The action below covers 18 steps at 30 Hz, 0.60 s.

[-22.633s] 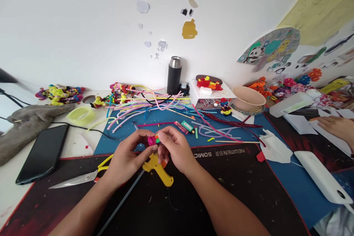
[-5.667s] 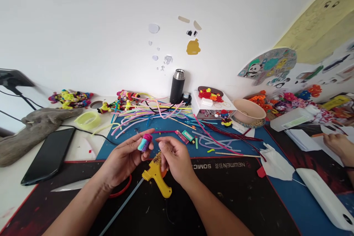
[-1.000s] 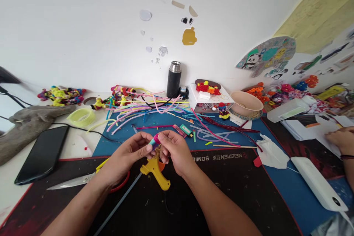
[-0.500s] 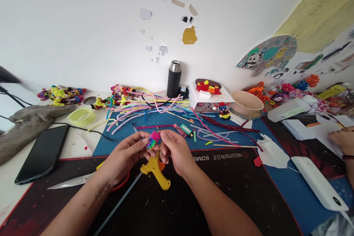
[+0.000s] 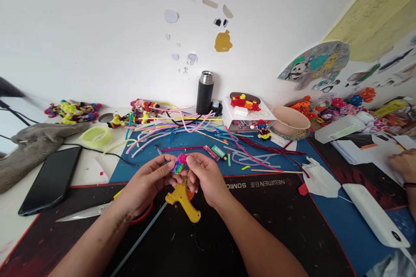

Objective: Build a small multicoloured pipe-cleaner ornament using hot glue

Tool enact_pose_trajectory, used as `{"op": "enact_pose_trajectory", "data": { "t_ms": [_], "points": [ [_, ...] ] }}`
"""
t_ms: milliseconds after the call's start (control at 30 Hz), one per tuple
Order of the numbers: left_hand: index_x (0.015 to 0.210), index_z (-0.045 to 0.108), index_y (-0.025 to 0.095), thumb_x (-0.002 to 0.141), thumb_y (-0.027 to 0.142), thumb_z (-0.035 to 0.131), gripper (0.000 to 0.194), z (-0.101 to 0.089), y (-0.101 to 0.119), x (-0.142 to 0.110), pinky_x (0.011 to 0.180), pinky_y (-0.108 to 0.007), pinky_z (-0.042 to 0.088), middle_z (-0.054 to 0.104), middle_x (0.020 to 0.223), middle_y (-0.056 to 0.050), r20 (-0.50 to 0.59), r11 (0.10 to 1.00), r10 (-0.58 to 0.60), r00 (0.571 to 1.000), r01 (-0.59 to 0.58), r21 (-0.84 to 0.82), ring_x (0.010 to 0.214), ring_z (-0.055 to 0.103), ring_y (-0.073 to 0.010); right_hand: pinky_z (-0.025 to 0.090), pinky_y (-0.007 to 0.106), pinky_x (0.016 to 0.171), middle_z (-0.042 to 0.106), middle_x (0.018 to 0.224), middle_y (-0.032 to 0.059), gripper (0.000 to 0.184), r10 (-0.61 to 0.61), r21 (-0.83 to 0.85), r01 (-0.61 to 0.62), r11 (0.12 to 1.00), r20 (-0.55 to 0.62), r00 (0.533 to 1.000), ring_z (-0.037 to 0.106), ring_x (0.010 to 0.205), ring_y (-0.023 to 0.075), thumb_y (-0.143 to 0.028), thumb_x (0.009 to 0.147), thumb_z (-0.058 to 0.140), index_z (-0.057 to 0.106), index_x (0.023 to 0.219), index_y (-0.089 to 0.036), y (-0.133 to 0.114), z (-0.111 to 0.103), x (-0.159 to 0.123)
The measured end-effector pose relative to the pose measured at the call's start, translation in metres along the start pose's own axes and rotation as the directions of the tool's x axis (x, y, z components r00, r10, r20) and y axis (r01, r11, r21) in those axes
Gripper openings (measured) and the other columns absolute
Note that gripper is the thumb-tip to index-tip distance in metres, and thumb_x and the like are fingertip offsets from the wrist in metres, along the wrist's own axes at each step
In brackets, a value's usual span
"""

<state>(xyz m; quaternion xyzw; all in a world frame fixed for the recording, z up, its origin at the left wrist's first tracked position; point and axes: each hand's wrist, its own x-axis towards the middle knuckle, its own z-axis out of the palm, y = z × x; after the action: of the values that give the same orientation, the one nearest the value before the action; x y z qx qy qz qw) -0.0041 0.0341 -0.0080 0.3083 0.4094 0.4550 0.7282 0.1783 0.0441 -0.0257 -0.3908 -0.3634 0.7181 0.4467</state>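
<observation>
Between my hands is a small rainbow pipe-cleaner piece [image 5: 179, 165] with a pink coiled top. My left hand [image 5: 155, 176] pinches its blue-green side between thumb and fingers. The thumb and fingertips of my right hand [image 5: 204, 175] press on its pink end from the other side. Just below lies a yellow glue gun [image 5: 183, 202], its nozzle end partly hidden by my fingers, and a grey glue stick [image 5: 139, 239] runs from it towards me. Scissors [image 5: 85, 212] lie under my left forearm, their handles mostly covered.
Many pipe cleaners [image 5: 191, 126] are heaped along the back, beside a black thermos [image 5: 204, 95]. A white box [image 5: 229, 117] and a pink bowl [image 5: 290, 121] stand right of them. A phone [image 5: 50, 181] lies left. Another person's hand [image 5: 403, 163] rests at the right edge.
The rainbow piece has turned slightly between my fingers, and my right fingertips have shifted a little to the left across its pink end. The glue gun has stayed in place.
</observation>
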Motion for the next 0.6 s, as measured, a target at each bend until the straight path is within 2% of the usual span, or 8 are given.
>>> {"op": "enact_pose_trajectory", "data": {
  "t_ms": [167,333,600],
  "points": [
    [0.1,0.081,0.017,0.072,0.039,0.105,0.043,-0.0004,-0.0008,0.0002,0.065,-0.024,0.064,0.08,0.079,-0.006,0.019,1.0,-0.01,1.0,0.011,-0.026,0.069,0.076,-0.0186,0.031,0.021,0.038,0.055,0.051,-0.0101,0.063,0.007,0.004,-0.007,1.0,0.007,1.0,0.048,0.037,0.0098,-0.075,0.076,0.089,0.069,0.098,-0.02,0.0008,0.0012,-0.0009],
    [0.1,0.082,0.016,0.073,0.032,0.105,0.039,-0.0039,-0.0025,0.0017,0.069,-0.025,0.066,0.08,0.081,-0.005,0.022,0.994,-0.025,0.999,0.028,-0.104,0.07,0.077,-0.0179,0.035,0.022,0.04,0.055,0.052,-0.0091,0.062,0.007,0.018,-0.007,1.0,0.002,1.0,0.048,0.038,0.0098,-0.078,0.079,0.086,0.068,0.093,-0.021,0.0011,0.0009,-0.0022],
    [0.101,0.083,0.016,0.074,0.03,0.105,0.038,-0.006,-0.0021,0.0019,0.071,-0.026,0.066,0.084,0.088,-0.011,0.035,0.99,-0.055,0.998,0.059,-0.128,0.073,0.078,-0.0191,0.034,0.022,0.039,0.055,0.053,-0.0086,0.06,0.017,0.057,-0.016,0.998,-0.006,1.0,0.048,0.039,0.0092,-0.075,0.078,0.088,0.068,0.091,-0.02,0.0001,0.0009,-0.002]
  ]
}}
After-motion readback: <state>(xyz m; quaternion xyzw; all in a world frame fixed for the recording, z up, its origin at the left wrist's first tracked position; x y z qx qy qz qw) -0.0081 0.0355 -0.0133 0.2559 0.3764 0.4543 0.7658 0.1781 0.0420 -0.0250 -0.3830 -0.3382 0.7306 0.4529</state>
